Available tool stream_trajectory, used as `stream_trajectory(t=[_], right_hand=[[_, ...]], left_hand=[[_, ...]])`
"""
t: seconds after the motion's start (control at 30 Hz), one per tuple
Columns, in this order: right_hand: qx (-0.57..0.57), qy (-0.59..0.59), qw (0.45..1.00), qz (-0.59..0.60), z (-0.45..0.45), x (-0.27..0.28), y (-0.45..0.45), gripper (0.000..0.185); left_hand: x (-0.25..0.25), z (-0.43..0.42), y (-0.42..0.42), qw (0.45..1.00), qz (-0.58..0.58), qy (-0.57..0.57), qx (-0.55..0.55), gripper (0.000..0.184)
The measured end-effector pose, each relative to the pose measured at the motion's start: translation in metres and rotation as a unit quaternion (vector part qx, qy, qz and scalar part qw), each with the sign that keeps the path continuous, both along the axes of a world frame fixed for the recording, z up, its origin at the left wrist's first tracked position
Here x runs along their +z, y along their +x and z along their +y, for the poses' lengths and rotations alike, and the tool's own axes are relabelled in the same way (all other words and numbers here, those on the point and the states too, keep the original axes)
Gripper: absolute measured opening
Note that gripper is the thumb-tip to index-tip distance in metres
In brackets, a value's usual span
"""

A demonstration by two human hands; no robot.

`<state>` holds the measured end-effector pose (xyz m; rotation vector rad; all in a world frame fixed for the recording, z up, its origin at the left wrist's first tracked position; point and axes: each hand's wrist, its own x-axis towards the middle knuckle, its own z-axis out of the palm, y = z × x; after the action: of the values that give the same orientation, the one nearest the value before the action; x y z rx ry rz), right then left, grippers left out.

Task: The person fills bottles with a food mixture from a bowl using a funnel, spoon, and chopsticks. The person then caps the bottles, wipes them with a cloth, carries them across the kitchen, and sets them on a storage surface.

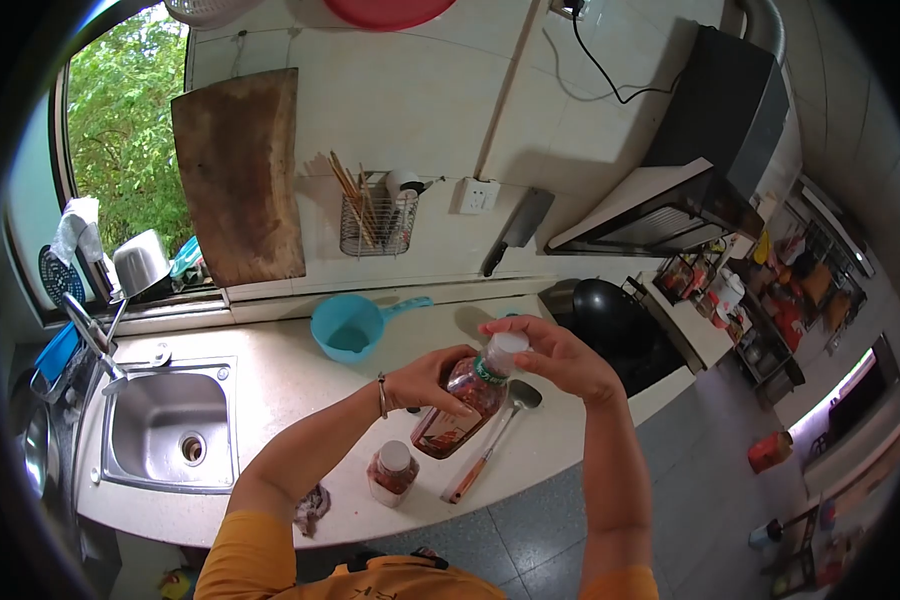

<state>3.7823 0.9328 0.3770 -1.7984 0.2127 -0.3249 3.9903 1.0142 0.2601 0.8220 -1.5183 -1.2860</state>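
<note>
Pale countertop (280,385); bottle (452,424) aslant, long axis running up rightward to cap (506,350); left hand (422,380) clasping bottle; right hand (562,358) gripping cap

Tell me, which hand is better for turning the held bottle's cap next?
Probably the right hand: it is up at the white cap, while the left hand is wrapped around the bottle below.

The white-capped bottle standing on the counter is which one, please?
The bottle near the crumpled cloth; the other bottle, with the green neck, is held in the left hand.
</note>
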Motion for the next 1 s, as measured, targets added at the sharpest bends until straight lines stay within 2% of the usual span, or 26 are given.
stream_trajectory(t=[0.03, 0.1, 0.13, 0.23, 0.37, 0.43, 0.47, 0.53, 0.57, 0.67, 0.73, 0.8, 0.93, 1.0], right_hand=[[-0.002, 0.001, 1.0, 0.0, -0.001, -0.004, -0.001, 0.042], [-0.104, -0.103, 0.989, -0.024, -0.003, -0.021, 0.001, 0.041], [-0.106, -0.102, 0.989, -0.024, -0.002, -0.029, 0.003, 0.041], [-0.233, -0.117, 0.96, -0.1, 0.009, -0.049, 0.016, 0.041], [-0.28, -0.124, 0.948, -0.091, 0.017, -0.053, 0.016, 0.042], [-0.328, -0.257, 0.908, -0.041, 0.016, -0.059, 0.014, 0.043], [-0.33, -0.256, 0.908, -0.041, 0.016, -0.062, 0.014, 0.043], [-0.276, -0.176, 0.944, -0.046, 0.017, -0.072, 0.015, 0.043], [-0.277, -0.174, 0.944, -0.046, 0.017, -0.078, 0.015, 0.043], [-0.243, -0.168, 0.955, 0.003, 0.017, -0.102, 0.014, 0.043], [-0.22, -0.272, 0.936, 0.036, 0.018, -0.119, 0.01, 0.044], [-0.196, -0.273, 0.94, 0.051, 0.019, -0.131, 0.008, 0.044], [-0.151, -0.26, 0.951, 0.068, 0.027, -0.143, 0.006, 0.042], [-0.162, -0.25, 0.953, 0.052, 0.028, -0.15, 0.007, 0.042]], left_hand=[[-0.002, -0.001, -0.001, 1.0, 0.009, 0.008, 0.009, 0.08], [-0.008, -0.003, -0.003, 1.0, 0.018, 0.017, 0.016, 0.079], [-0.011, -0.005, -0.004, 0.999, 0.027, 0.023, 0.035, 0.079], [-0.006, -0.005, -0.009, 0.996, 0.019, 0.033, 0.077, 0.078], [-0.005, -0.001, -0.018, 0.989, -0.025, 0.008, 0.143, 0.075], [-0.011, -0.001, -0.02, 0.985, -0.049, -0.006, 0.166, 0.074], [-0.015, -0.002, -0.021, 0.979, -0.072, -0.023, 0.191, 0.073], [-0.033, -0.007, -0.014, 0.979, -0.096, -0.03, 0.178, 0.075], [-0.045, -0.01, -0.009, 0.978, -0.119, -0.037, 0.168, 0.076], [-0.092, -0.015, -0.002, 0.988, -0.092, -0.013, 0.124, 0.078], [-0.114, -0.012, 0.0, 0.991, -0.088, 0.011, 0.103, 0.078], [-0.136, -0.012, 0.001, 0.994, -0.089, 0.014, 0.068, 0.079], [-0.143, -0.004, -0.001, 0.994, -0.086, 0.052, 0.037, 0.084], [-0.155, -0.004, 0.001, 0.999, -0.025, 0.025, 0.036, 0.09]])
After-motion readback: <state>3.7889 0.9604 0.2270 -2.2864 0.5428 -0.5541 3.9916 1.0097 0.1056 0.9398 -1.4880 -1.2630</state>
